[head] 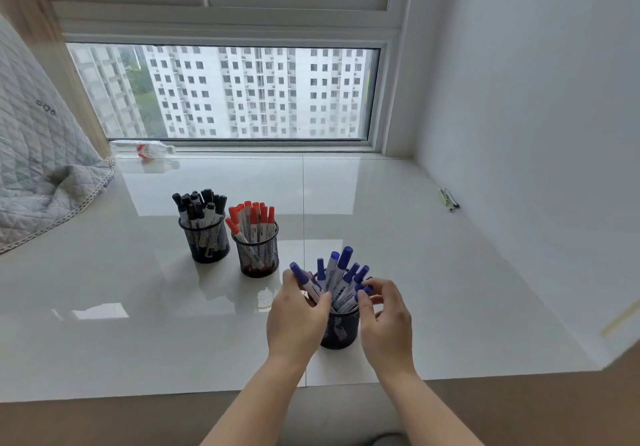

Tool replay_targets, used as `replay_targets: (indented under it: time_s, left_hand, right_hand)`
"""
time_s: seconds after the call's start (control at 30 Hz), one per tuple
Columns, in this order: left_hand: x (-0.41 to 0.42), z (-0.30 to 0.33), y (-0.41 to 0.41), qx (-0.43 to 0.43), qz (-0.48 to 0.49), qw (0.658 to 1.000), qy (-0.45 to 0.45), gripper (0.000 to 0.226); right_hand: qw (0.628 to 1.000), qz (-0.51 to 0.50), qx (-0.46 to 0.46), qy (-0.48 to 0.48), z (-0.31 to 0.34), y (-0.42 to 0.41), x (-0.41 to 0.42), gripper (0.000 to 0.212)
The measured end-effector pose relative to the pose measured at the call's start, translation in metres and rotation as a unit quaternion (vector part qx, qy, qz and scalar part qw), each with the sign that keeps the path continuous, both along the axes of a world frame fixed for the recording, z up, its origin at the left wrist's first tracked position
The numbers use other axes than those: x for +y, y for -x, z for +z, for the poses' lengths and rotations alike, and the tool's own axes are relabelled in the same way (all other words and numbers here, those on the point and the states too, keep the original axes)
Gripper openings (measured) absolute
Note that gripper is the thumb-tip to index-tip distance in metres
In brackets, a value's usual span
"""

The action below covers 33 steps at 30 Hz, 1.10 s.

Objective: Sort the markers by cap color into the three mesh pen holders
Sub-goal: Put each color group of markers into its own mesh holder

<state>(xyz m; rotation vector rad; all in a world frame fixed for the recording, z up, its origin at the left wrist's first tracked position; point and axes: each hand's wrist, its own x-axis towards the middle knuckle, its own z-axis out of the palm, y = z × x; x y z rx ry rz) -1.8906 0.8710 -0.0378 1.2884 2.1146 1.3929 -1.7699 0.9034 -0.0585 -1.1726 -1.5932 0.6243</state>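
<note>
Three black mesh pen holders stand on the white sill. The far left holder (207, 243) is full of black-capped markers (201, 205). Beside it, the middle holder (260, 255) carries red-capped markers (254, 218). Nearest me, the third holder (341, 328) contains several blue-capped markers (337, 270). My left hand (298, 317) is at the left side of that holder, thumb and fingers pinching a blue-capped marker (304, 281) that leans out to the left. My right hand (386, 317) is at its right side, fingertips curled onto the caps of the blue markers (363, 291) there.
A clear plastic bottle (145, 149) lies by the window at the back left. A quilted grey cloth (38, 175) drapes over the left end. A few thin pens (449, 199) lie at the wall on the right. The sill's front edge (173, 399) runs below my forearms.
</note>
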Motion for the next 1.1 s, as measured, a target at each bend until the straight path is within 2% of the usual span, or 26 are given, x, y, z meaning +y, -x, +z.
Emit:
replay_targets:
  time_s: [0.17,0.23,0.33,0.4,0.47,0.57,0.67,0.8,0.87,0.97,1.1]
  left_hand:
    - [0.002,0.007,0.001,-0.035,0.024,0.994,-0.102,0.010]
    - [0.002,0.004,0.003,0.010,0.007,0.993,-0.120,0.006]
    - [0.000,-0.005,0.001,0.102,-0.020,0.990,-0.098,0.012]
    - [-0.004,-0.013,0.000,0.104,-0.027,0.990,-0.092,0.022]
    - [-0.008,-0.022,-0.001,0.081,-0.039,0.991,-0.098,0.048]
    - [-0.010,-0.031,-0.002,0.031,-0.060,0.994,-0.086,0.083]
    - [-0.004,-0.033,-0.005,-0.047,-0.082,0.994,-0.054,0.100]
    - [0.006,-0.034,-0.008,-0.166,-0.109,0.980,-0.029,0.101]
    - [0.010,-0.035,-0.007,-0.210,-0.123,0.970,-0.015,0.097]
    - [0.013,-0.036,-0.003,-0.225,-0.130,0.966,-0.005,0.085]
    - [0.013,-0.034,-0.001,-0.219,-0.140,0.966,-0.009,0.083]
  right_hand:
    - [1.000,0.005,-0.019,-0.001,0.003,-0.004,0.001,0.009]
    - [1.000,0.013,-0.020,-0.003,0.005,-0.006,0.001,0.011]
    - [1.000,0.015,-0.021,-0.007,0.010,-0.010,0.002,0.014]
    - [1.000,0.000,-0.009,-0.018,0.019,-0.012,0.006,0.017]
    - [0.999,-0.004,-0.018,-0.039,0.032,-0.014,0.014,0.015]
    - [0.995,0.020,-0.081,-0.057,0.053,-0.013,0.034,0.012]
    - [0.986,0.083,-0.141,-0.034,0.072,-0.007,0.054,0.012]
    - [0.954,0.176,-0.241,0.000,0.088,0.008,0.077,0.020]
    - [0.933,0.231,-0.266,0.069,0.093,0.014,0.087,0.022]
    - [0.901,0.282,-0.278,0.175,0.097,0.021,0.098,0.022]
    - [0.881,0.278,-0.339,0.176,0.096,0.024,0.104,0.016]
